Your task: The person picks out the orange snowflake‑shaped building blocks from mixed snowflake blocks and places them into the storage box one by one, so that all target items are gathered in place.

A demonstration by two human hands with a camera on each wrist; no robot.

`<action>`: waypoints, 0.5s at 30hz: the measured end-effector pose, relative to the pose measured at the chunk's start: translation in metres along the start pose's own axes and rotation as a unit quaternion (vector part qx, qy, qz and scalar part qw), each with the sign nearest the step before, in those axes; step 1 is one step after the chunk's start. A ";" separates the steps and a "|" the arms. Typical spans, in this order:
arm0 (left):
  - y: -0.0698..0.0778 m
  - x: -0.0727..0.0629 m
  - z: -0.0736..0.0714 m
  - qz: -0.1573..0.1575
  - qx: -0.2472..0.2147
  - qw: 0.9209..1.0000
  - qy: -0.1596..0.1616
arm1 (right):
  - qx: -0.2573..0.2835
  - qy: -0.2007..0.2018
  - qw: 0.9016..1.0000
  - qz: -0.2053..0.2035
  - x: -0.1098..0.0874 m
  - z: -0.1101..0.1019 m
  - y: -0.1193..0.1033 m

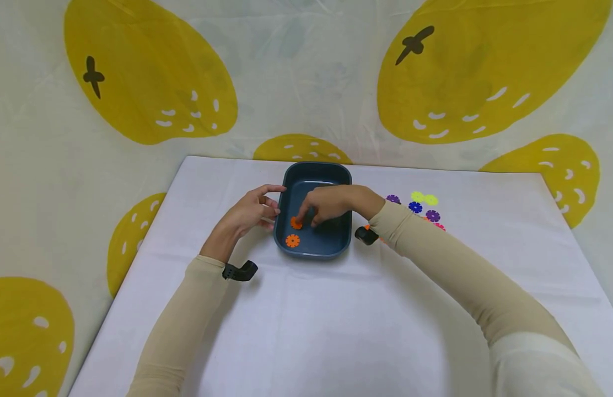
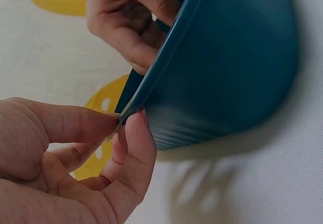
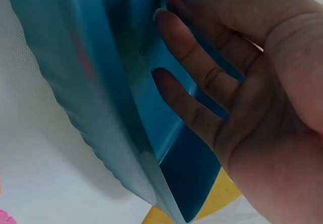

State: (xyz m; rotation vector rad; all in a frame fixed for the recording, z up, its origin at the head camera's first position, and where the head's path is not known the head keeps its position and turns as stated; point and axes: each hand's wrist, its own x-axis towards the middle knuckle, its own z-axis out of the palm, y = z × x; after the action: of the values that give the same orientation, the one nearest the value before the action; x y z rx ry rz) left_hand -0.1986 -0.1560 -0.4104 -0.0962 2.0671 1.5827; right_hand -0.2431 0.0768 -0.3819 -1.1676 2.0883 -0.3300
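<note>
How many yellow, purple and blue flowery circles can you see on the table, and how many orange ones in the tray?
Yellow circles: 2
Purple circles: 2
Blue circle: 1
Orange circles in the tray: 2
Total: 7

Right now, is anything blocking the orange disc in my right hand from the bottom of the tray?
Nothing visible blocks it. The orange disc in your right hand is inside the tray. The second disc lies beside it, nearer you, and your left hand pinches the left rim, out of the way.
</note>
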 end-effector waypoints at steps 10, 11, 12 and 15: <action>-0.001 0.000 0.001 0.010 -0.001 1.000 -0.002 | -0.002 -0.006 1.000 0.011 0.001 0.002 0.003; -0.001 0.000 0.001 0.010 0.000 1.000 -0.001 | -0.002 -0.004 1.000 0.011 0.000 0.002 0.003; -0.002 0.000 0.001 0.011 0.000 1.000 0.000 | -0.001 -0.001 1.000 0.010 0.000 0.002 0.004; -0.002 0.000 0.001 0.012 0.002 1.000 0.000 | 0.001 0.016 1.000 0.006 -0.004 0.001 0.005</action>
State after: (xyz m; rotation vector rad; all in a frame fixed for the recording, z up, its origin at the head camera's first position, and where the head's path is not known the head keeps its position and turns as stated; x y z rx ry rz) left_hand -0.1974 -0.1556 -0.4123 -0.0715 2.0796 1.5918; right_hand -0.2444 0.0828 -0.3830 -1.1538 2.1219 -0.3479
